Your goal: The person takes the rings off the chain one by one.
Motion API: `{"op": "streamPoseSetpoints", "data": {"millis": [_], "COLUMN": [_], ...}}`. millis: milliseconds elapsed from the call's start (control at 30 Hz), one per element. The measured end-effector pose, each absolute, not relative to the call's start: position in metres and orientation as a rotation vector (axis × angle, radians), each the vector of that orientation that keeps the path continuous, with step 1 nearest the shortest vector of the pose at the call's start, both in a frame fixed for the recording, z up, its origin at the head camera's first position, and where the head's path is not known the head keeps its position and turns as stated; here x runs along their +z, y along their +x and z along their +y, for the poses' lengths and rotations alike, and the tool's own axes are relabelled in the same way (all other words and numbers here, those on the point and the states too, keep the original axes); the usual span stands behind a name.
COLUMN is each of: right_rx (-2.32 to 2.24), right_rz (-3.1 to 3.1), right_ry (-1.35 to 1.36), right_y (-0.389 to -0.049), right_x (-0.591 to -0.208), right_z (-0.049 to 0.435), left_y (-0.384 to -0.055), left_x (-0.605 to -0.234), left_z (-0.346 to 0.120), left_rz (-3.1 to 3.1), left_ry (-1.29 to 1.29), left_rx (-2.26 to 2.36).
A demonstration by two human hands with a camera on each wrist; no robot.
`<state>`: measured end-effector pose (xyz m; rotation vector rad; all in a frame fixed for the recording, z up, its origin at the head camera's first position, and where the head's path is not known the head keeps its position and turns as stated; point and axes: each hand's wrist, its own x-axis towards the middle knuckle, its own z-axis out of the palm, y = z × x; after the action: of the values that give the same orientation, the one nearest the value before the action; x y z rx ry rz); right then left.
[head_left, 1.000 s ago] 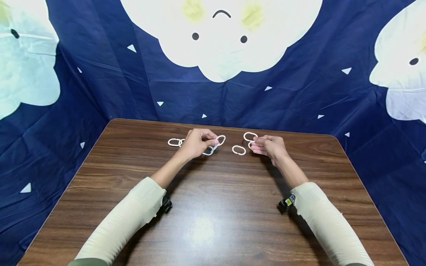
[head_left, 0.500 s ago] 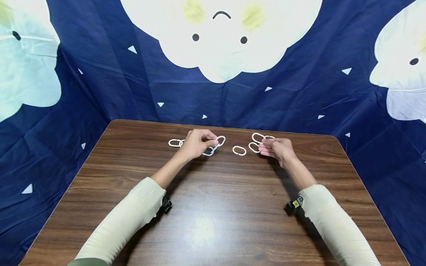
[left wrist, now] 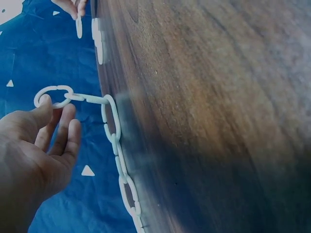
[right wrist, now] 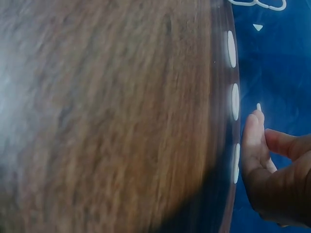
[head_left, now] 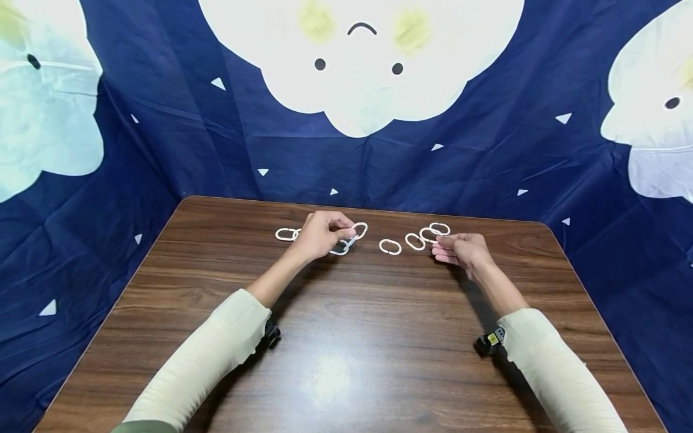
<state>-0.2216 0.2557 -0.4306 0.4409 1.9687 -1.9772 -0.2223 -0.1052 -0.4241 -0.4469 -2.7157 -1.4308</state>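
My left hand (head_left: pixel 323 233) pinches a white oval chain link (left wrist: pixel 54 88) between thumb and fingers. That link is the end of a white chain (left wrist: pixel 117 116); the part near the hand is lifted, and the rest runs down onto the wooden table. Toward the back right, my right hand (head_left: pixel 463 251) pinches a separate white link (right wrist: pixel 258 107) between thumb and fingertips, slightly above the tabletop. Beside and beyond its fingertips lie several loose links, including one link (head_left: pixel 407 240) just left of the held one and another link (head_left: pixel 449 229) behind it.
Another loose link (head_left: pixel 381 245) lies on the table (head_left: pixel 346 300) between the hands. Left of my left hand, more of the chain (head_left: pixel 277 233) shows. A dark blue cloth (head_left: pixel 303 156) with white clouds and triangles hangs behind the table's back edge.
My right hand has moved right and slightly nearer with its link, uncovering loose links on the table behind it. The left hand keeps its hold on the chain, nearly still.
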Motion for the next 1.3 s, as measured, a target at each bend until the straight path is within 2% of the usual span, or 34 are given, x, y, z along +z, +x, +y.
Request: {"op": "streamPoseSetpoints", "data": {"millis": [800,1300], "right_rx": [-1.931,-1.815], "right_rz": [1.896,2.069], "right_ry": [0.525,0.538], "right_y": [-0.226,-0.224], "right_x": [-0.432,-0.427], "right_z": [0.276,0.274], "left_y": [-0.221,-0.22], "left_x": [-0.427,-0.427], "left_z": [-0.103,-0.101], "left_rz": [-2.729,-2.723], "left_ry": [-0.452,-0.451], "left_rx": [-1.42,-1.43]}}
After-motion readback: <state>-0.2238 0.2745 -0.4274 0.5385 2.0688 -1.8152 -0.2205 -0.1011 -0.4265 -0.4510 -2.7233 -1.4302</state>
